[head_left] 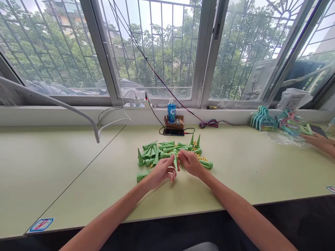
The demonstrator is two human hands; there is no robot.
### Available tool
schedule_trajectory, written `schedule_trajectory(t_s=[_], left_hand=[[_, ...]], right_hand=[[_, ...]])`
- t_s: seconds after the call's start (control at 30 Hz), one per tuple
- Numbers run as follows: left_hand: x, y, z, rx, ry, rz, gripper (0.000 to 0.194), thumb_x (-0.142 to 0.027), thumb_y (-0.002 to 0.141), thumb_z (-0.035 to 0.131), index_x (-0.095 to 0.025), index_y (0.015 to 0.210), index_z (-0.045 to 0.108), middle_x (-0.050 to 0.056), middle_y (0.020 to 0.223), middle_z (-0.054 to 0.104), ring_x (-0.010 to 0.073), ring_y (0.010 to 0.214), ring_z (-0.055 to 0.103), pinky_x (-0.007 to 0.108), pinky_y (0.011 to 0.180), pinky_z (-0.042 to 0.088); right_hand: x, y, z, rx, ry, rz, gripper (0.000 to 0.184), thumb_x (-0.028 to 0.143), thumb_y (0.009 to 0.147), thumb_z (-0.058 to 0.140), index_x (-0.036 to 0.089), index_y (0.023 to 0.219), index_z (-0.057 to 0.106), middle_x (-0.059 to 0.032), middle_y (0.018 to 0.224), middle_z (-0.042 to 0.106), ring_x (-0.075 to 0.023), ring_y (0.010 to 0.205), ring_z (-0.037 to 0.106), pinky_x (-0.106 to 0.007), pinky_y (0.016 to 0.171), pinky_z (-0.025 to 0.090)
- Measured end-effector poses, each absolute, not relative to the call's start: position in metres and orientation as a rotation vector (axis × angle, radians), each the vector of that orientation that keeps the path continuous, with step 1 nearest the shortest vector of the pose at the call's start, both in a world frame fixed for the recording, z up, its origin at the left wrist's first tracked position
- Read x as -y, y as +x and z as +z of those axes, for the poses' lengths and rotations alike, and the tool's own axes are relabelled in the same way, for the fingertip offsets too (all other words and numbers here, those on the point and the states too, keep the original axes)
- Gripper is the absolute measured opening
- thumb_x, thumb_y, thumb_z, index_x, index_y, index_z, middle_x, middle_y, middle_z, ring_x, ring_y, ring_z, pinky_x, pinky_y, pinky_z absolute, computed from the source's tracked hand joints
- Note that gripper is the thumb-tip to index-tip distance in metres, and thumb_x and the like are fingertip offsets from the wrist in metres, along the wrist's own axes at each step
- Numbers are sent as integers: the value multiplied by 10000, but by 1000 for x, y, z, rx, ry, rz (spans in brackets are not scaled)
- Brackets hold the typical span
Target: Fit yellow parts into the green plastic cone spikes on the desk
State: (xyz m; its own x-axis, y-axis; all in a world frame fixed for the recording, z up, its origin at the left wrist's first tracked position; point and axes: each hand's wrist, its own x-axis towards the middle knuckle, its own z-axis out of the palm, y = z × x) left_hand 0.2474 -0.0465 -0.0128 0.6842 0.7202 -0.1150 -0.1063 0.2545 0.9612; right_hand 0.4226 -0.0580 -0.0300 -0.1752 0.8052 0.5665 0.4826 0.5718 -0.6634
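Note:
A heap of green plastic cone spikes [167, 150] with small yellow pieces among them lies on the pale green table [78, 164]. My left hand [162, 171] is closed round one green spike [174, 161], its tip pointing down. My right hand [191, 162] meets it from the right, fingers pinched at the top of the same spike. What the right fingertips hold is too small to make out. One loose green spike [142, 176] lies just left of my left hand.
A drinks bottle [171, 111] stands in a small cardboard box [175, 122] behind the heap, with a dark phone [173, 132] and cables beside it. At the far right another person's hand [318, 141] rests near a stack of teal plastic items [263, 120].

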Motion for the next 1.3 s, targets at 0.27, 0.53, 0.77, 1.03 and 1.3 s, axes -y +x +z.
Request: schedule_trajectory(t_s=[0.27, 0.53, 0.77, 1.03, 1.3], left_hand=[[47, 246, -15, -644, 1434, 762, 416, -516, 750, 732, -157, 786, 526, -27, 669, 519, 86, 506, 544, 198, 426, 422], [44, 247, -24, -681, 1637, 893, 413, -413, 727, 764, -174, 990, 553, -81, 536, 488, 81, 410, 473, 220, 439, 412], [47, 250, -20, -702, 1552, 937, 419, -445, 735, 740, -189, 984, 520, 1, 876, 585, 65, 467, 538, 211, 409, 419], [43, 249, -17, -707, 1268, 816, 500, -627, 836, 547, -138, 732, 546, 17, 705, 554, 84, 465, 514, 206, 401, 416], [41, 247, -19, -645, 1133, 610, 650, -708, 832, 485, -86, 795, 669, 60, 736, 589, 101, 491, 539, 221, 418, 449]], right_hand=[[58, 422, -29, 1798, -1010, 459, 404, 414, 1013, 339, 217, 665, 397, 26, 563, 460, -120, 497, 380, -273, 520, 320], [57, 421, -28, 1826, -1070, 461, 505, 473, 1016, 299, 210, 597, 403, 26, 500, 441, -116, 473, 393, -268, 528, 319], [56, 418, -28, 1719, -1100, 455, 487, 513, 1003, 320, 209, 637, 422, 9, 551, 488, -119, 485, 416, -258, 500, 324], [55, 423, -31, 1628, -1099, 421, 455, 517, 1004, 318, 215, 681, 429, 6, 571, 493, -126, 491, 428, -255, 491, 336], [58, 421, -30, 1793, -1038, 431, 395, 407, 1015, 347, 210, 677, 401, 27, 564, 490, -109, 498, 417, -254, 540, 340]])
